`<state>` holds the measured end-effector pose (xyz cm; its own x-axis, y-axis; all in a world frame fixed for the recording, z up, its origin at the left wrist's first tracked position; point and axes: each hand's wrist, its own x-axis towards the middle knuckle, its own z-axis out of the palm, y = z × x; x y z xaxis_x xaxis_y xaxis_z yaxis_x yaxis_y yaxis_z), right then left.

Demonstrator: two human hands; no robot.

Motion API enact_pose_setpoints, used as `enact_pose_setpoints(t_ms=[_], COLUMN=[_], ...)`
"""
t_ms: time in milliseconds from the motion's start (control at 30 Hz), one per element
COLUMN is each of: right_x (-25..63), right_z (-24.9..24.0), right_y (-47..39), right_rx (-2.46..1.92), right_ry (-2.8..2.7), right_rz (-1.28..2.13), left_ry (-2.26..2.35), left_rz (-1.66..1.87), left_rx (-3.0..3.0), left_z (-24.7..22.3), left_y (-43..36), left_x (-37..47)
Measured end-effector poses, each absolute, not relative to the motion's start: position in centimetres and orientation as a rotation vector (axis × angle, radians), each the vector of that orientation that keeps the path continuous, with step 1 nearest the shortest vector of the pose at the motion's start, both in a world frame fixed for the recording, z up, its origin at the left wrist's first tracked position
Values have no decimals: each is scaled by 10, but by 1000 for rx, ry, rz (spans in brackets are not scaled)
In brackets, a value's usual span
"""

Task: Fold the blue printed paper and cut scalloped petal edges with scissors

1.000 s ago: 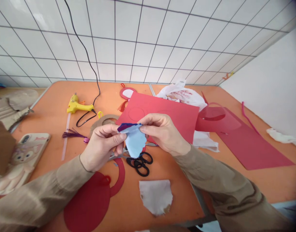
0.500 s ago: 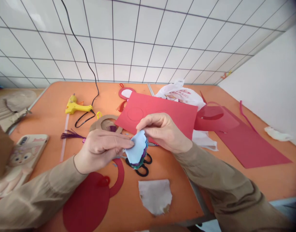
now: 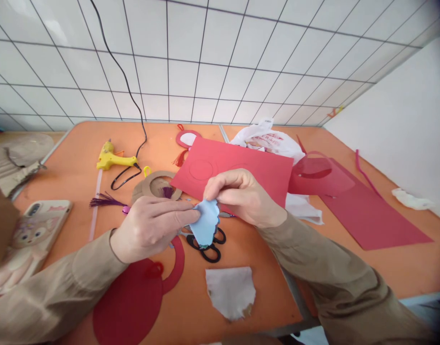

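Between my two hands is a small light blue scalloped piece [image 3: 205, 224], held above black-handled scissors [image 3: 211, 252]. My left hand [image 3: 157, 225] pinches its left side, thumb and fingers together. The fingertips of my right hand [image 3: 241, 194] are closed on its top edge. A sliver of darker green shows at its lower tip; whatever else lies behind it is hidden. Beyond my right hand lies a red sheet [image 3: 270, 167] with circles drawn on it. A whitish fabric scrap [image 3: 231, 292] rests on the table below the scissors.
A yellow glue gun [image 3: 115, 158] with a black cord lies at the back left, near a phone [image 3: 43, 235]. Red round pieces [image 3: 129, 302] are at the front left. A white plastic bag [image 3: 270, 139] sits at the back; another red sheet [image 3: 377, 215] is on the right.
The blue piece has turned so its pale face covers most of the purple and green layers seen before. My right fingertips have shifted slightly on its top edge.
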<state>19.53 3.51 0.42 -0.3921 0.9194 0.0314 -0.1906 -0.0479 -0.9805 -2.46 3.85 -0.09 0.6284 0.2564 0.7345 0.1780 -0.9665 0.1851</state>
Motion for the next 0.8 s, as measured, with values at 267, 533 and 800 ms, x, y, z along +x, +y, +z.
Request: enact_pose_setpoints(t_ms=[267,533,800], right_x=[194,182,181], right_z=[7,14,16], right_y=[30,17,13], right_rx=[-843,-1080,-1109], right_ry=[-1482,-1662,-1723], right_rz=[1500,1047,1089], left_ry=[413,458,751], left_rz=[1306,1295,1032], left_rx=[2789,2776,2179], left_z=[-7,-9,-1], left_y=[36,31,28], left_x=[-24,-19,-19])
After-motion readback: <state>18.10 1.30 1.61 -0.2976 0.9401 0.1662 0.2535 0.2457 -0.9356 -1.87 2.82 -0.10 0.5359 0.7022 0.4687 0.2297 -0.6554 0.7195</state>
